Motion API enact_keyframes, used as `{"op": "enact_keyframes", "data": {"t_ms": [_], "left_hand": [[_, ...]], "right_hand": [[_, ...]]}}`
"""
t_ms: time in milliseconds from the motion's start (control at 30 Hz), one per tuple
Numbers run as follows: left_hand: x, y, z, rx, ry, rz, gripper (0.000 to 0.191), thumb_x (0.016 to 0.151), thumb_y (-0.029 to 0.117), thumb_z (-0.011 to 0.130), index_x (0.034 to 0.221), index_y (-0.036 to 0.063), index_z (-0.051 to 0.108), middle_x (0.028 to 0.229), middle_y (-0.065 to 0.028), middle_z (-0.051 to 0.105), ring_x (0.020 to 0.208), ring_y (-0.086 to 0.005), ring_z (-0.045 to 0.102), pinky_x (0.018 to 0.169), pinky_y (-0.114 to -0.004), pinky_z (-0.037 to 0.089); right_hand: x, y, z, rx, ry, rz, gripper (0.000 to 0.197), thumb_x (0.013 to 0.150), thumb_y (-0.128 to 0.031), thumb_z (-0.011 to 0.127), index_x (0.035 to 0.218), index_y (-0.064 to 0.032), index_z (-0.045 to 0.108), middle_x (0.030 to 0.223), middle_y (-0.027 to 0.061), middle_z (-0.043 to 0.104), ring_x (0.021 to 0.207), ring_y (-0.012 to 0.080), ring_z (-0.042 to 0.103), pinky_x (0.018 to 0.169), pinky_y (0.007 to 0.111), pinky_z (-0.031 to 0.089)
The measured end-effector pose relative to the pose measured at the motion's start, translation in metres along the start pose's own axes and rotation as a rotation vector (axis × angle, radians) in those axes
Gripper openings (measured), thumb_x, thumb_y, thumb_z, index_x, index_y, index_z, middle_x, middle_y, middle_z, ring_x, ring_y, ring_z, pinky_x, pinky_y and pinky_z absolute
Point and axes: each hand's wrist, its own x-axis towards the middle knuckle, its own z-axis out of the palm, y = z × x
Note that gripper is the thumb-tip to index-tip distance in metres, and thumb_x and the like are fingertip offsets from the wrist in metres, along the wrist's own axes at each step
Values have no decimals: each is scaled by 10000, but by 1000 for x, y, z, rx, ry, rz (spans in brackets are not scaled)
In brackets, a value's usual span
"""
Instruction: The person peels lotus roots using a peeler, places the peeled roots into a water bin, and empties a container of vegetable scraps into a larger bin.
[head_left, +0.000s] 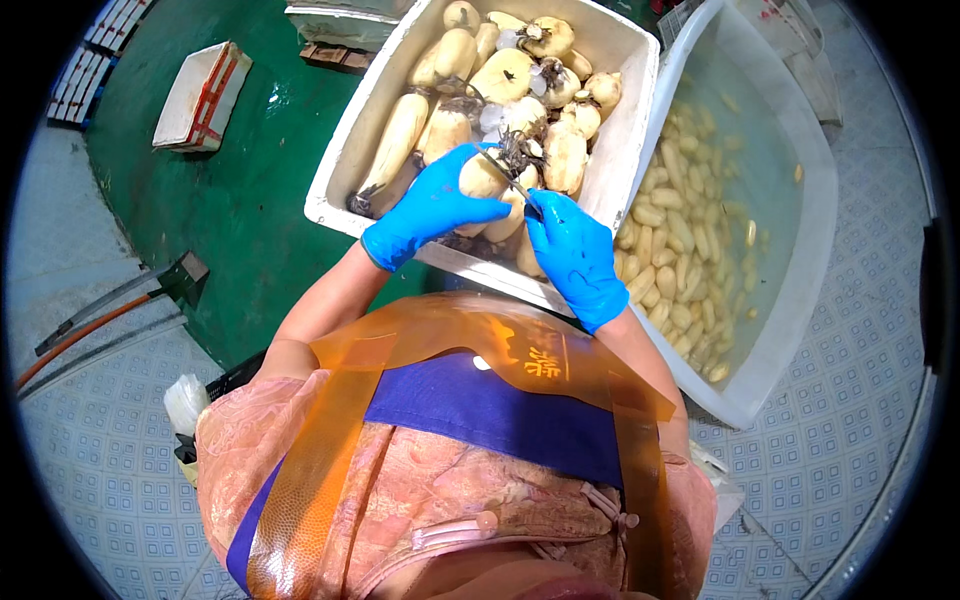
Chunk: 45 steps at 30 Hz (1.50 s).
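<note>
My left hand (435, 202), in a blue glove, grips a pale lotus root (480, 178) over the near part of a white foam box (335, 169). In my right hand (571, 251), gloved alike, is a small knife (504, 172). Its blade lies across the lotus root, by the dark, fibrous joint (517, 150). More lotus roots fill the box around and beyond my hands, such as a long one (397, 142) at the left and a thick one (501, 75) in the middle. Bits of ice (491, 118) lie among them. My fingers hide part of the held root.
Right of the box stands a large white tub (806, 225) of cloudy water with many peeled lotus root pieces (679, 240). On the green floor (247, 187) lies a foam box with red tape (196, 97). Long-handled tools (105, 311) rest at the left.
</note>
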Motion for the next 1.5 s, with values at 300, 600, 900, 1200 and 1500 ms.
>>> {"op": "enact_keyframes", "data": {"t_ms": [300,600,900,1200,1500], "left_hand": [[10,-42,4,143,90,73,850,699,373,850,1372,6,483,1302,-185,561,1191,-270,567,992,-392,468],[17,-38,5,630,263,189,889,697,328,852,1391,-45,439,1297,-245,543,1230,-362,526,1053,-422,413],[2,-20,45,511,15,438,856,654,278,863,1397,80,487,1288,-183,568,1181,-369,548,1039,-434,417],[9,-13,-18,-466,-184,-143,609,852,233,730,1375,29,491,1220,-134,610,1104,-250,628,951,-376,526],[7,-14,-9,-804,-363,-512,574,958,384,588,1403,43,461,1210,-201,632,985,-335,685,831,-488,586]], "right_hand": [[7,2,7,-11,-25,85,80,931,-146,561,945,-76,524,805,148,602,729,355,627,615,452,499],[15,10,31,55,-43,177,106,950,-161,530,963,-57,516,828,187,611,752,395,621,645,484,491],[3,59,77,270,1,80,248,964,-189,504,1140,-58,621,1000,223,653,903,421,624,805,463,520],[42,42,-3,719,-152,664,398,895,-329,701,1180,-61,628,837,63,652,681,139,618,595,296,523],[54,14,-20,636,-264,277,433,843,-253,764,1207,-45,658,1035,124,711,863,217,688,775,329,549]]}}
